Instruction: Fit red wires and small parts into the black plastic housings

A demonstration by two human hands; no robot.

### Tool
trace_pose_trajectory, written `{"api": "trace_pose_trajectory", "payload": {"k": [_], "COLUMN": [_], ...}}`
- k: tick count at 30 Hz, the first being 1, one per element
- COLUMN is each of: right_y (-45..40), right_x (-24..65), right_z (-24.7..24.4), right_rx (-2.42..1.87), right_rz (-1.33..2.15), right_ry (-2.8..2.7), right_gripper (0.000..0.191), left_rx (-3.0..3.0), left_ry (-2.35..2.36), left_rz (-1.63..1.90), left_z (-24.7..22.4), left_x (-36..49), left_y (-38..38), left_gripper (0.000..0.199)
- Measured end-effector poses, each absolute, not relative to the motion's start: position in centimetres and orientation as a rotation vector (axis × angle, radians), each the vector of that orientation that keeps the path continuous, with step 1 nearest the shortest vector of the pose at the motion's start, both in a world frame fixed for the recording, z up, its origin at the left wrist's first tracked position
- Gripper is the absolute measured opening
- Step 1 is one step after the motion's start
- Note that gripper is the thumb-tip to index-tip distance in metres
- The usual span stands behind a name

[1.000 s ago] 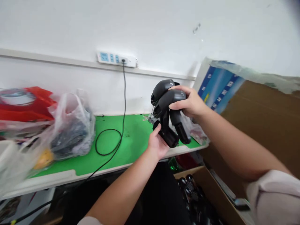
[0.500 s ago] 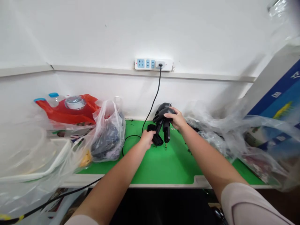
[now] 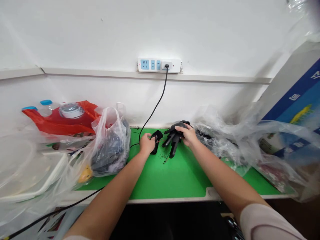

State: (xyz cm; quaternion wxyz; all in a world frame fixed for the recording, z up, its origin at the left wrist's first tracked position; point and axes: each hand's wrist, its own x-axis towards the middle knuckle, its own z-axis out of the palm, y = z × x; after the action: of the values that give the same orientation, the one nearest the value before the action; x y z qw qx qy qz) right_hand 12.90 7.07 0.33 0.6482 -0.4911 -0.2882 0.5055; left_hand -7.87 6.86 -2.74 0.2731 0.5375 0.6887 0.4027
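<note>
My left hand [image 3: 146, 144] is closed on a dark, curved plastic part [image 3: 156, 143] that stands near the back of the green mat [image 3: 170, 183]. To its right, my right hand [image 3: 188, 133] grips several black plastic housing pieces [image 3: 174, 140] bunched together, with narrow handle-like ends pointing down and left. Their exact kind is not clear. What look like thin reddish wires show between the two groups of parts. Small dark bits [image 3: 164, 156] lie on the mat below the right-hand pieces.
A black cord [image 3: 155, 108] hangs from the power strip [image 3: 148, 64] on the wall. At left stand a filled clear bag [image 3: 110, 150], a red bag [image 3: 57, 121] and a plastic tray [image 3: 53, 173]. Clear plastic bags [image 3: 222, 146] and a large box [image 3: 280, 96] occupy the right.
My hands have moved apart, the left one going left with its dark part. The black pieces in my right hand have come lower and tilted, with their handle ends swinging left.
</note>
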Motion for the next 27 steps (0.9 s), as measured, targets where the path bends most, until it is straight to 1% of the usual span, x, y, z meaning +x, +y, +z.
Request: {"api": "trace_pose_trajectory", "payload": {"k": [4,7,9,11,13,16,18,20,22,24,27], "right_y": [6.9,7.6,8.4,9.4,10.2,10.6,10.4,9.9,9.4,8.7,7.3], "right_x": [12.9,12.3,11.4,10.3,9.2,7.8,7.5,7.8,8.7,10.4,13.9], "right_z": [1.0,2.1,3.1,4.1,4.8,5.2,5.1,5.0,4.8,4.5,3.3], "right_rx": [-1.378,-1.566,-1.708,-1.851,-1.943,-1.937,-1.866,-1.804,-1.760,-1.671,-1.541], "right_rz": [1.128,1.098,1.037,0.972,0.971,1.117,1.218,1.228,1.136,0.977,0.734], "right_ry": [-0.874,-1.178,-1.395,-1.531,-1.584,-1.617,-1.643,-1.667,-1.686,-1.681,-1.591], "right_gripper": [0.065,0.064,0.066,0.073,0.084,0.102,0.105,0.099,0.087,0.070,0.045], "left_rx": [1.553,1.659,1.725,1.778,1.909,2.235,2.397,2.476,2.515,2.535,2.551], "left_ry": [1.964,1.963,1.951,1.941,1.914,1.736,1.598,1.565,1.623,1.687,1.726], "left_rz": [1.112,1.098,1.093,1.102,1.147,1.187,1.086,0.941,0.844,0.807,0.792], "left_z": [-3.0,-3.2,-3.1,-3.0,-2.8,-2.7,-2.8,-3.0,-3.1,-3.2,-2.8], "left_x": [-8.9,-8.9,-8.6,-8.3,-8.2,-8.1,-7.9,-7.8,-7.8,-7.9,-8.6], "left_y": [6.7,6.4,5.9,5.2,4.5,3.7,3.5,3.5,3.6,3.6,3.4], "left_gripper": [0.026,0.029,0.034,0.042,0.049,0.058,0.056,0.046,0.037,0.034,0.037]}}
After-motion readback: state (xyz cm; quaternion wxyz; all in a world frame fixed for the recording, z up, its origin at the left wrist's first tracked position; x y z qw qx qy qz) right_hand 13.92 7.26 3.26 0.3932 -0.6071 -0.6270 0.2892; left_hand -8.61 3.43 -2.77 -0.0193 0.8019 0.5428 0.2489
